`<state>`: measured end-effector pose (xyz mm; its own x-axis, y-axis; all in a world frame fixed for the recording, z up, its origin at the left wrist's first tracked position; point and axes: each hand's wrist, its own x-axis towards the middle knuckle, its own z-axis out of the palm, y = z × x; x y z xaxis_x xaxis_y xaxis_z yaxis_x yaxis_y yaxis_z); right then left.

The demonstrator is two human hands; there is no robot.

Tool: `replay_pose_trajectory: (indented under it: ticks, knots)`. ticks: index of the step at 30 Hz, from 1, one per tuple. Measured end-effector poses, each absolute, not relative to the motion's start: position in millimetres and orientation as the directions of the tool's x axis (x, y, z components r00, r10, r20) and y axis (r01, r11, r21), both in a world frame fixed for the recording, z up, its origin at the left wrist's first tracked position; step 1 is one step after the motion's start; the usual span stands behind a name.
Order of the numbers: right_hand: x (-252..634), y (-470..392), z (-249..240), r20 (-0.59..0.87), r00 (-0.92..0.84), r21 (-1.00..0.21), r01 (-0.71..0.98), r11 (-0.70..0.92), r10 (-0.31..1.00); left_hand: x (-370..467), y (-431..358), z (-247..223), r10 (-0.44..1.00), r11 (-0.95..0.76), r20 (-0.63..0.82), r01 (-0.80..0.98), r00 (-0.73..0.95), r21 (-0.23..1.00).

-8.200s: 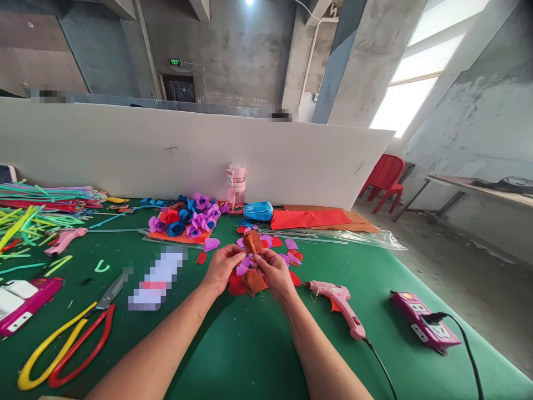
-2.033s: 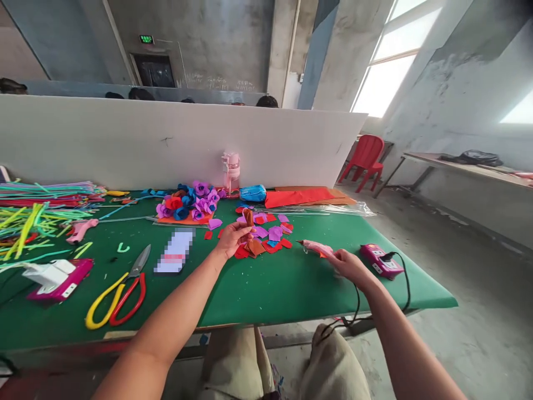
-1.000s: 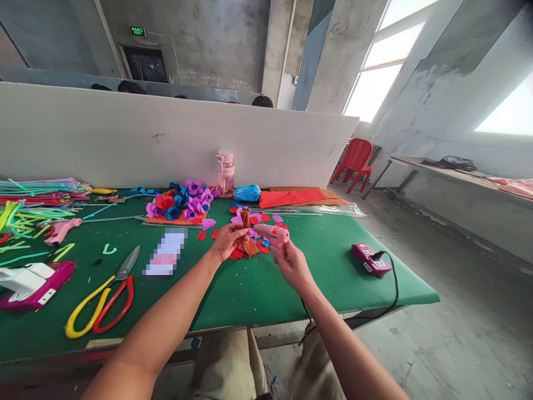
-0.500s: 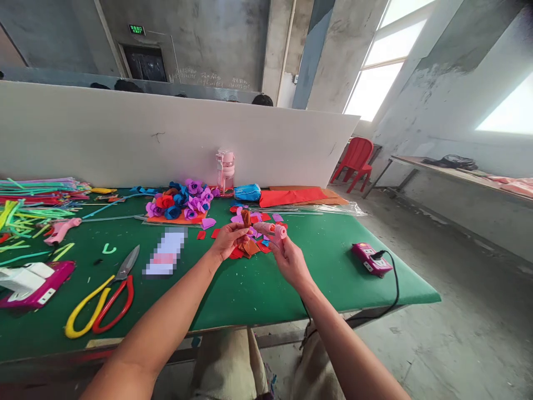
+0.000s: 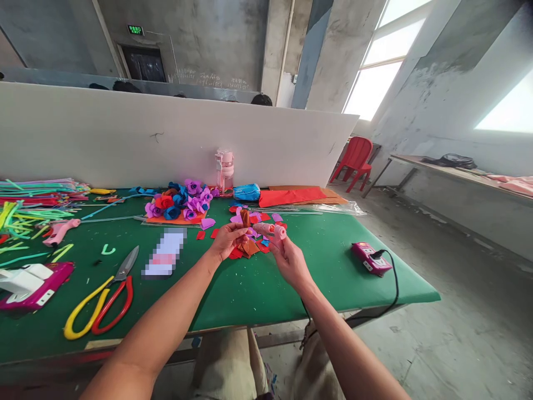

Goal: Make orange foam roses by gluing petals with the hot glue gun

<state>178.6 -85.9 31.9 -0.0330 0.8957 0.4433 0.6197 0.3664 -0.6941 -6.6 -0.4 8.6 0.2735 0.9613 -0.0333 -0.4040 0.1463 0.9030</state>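
Observation:
My left hand (image 5: pixel 226 241) is closed on a small brown rolled paper petal (image 5: pixel 245 217), which stands up from the fingertips. Facing it from the right, my right hand (image 5: pixel 290 260) grips a pink hot glue gun (image 5: pixel 278 231), its nozzle pointing left toward the petal. Whether the nozzle touches the petal I cannot tell. Under both hands lies a scatter of cut petals in red, purple, blue and brown, with some brown petals (image 5: pixel 250 248) at its near side. Finished paper flowers (image 5: pixel 180 201) in purple, blue and red are heaped to the left.
Yellow-and-red-handled scissors (image 5: pixel 119 286), a second pink glue gun (image 5: pixel 62 230) and bundled coloured stems (image 5: pixel 37 191) lie left on the green table (image 5: pixel 250 300). A pink bottle (image 5: pixel 225 172) stands at the back. A corded magenta power strip (image 5: pixel 371 259) sits right.
Both hands keep nearly the same pose, the glue gun still beside the brown petal. The whole view has shifted very slightly.

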Motion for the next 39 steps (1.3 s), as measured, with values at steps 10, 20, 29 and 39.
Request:
replay_pose_trajectory:
  ticks: [10,20,29,39]
  knots:
    - [179.3,-88.3,34.1,0.472,-0.005,-0.712,0.587,0.384,0.882,-6.8,-0.3,8.4,0.96,0.156,-0.045,-0.399,0.275,0.903]
    - [176.1,-87.2,33.4,0.477,-0.018,-0.702,0.593,0.394,0.879,-5.2,-0.6,8.7,0.961,0.155,-0.045,-0.397,0.273,0.904]
    - [177.0,-85.7,32.4,0.473,-0.012,-0.701,0.601,0.385,0.881,-5.1,-1.2,9.2,0.962,0.149,-0.042,-0.388,0.27,0.91]
    - [175.5,-86.8,32.6,0.466,-0.02,-0.714,0.582,0.389,0.884,-3.9,-0.8,8.7,0.962,0.143,-0.037,-0.382,0.272,0.913]
